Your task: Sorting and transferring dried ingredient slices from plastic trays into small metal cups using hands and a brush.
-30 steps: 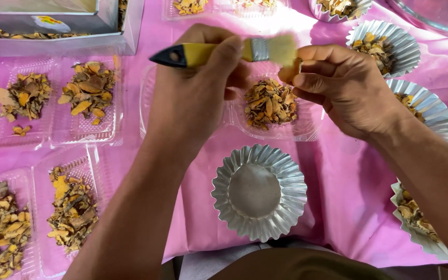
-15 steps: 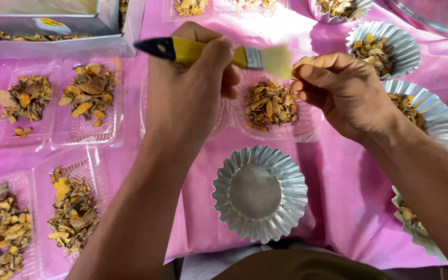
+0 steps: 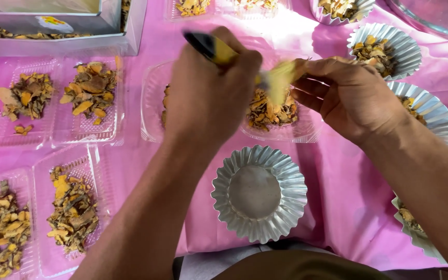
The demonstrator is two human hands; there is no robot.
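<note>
From the head view, you are gripping a small paintbrush with a yellow and black handle and pale bristles [image 3: 234,57] in your left hand [image 3: 211,96], fingers curled tight around the handle. Judging by its size, it is light and stiff in the handle and soft at the tip, so taking hold mid-handle, as you are doing, looks sensible. The bristles are blurring just beside your right hand [image 3: 351,96], which is pinching a small piece I cannot make out. Directly below both hands, a clear plastic tray of dried brown and orange chips [image 3: 270,111] is sitting on the pink-covered surface [image 3: 338,197]; those chips look brittle and light. Nearer your body, an empty fluted silver foil cup [image 3: 259,193] is waiting.
</note>
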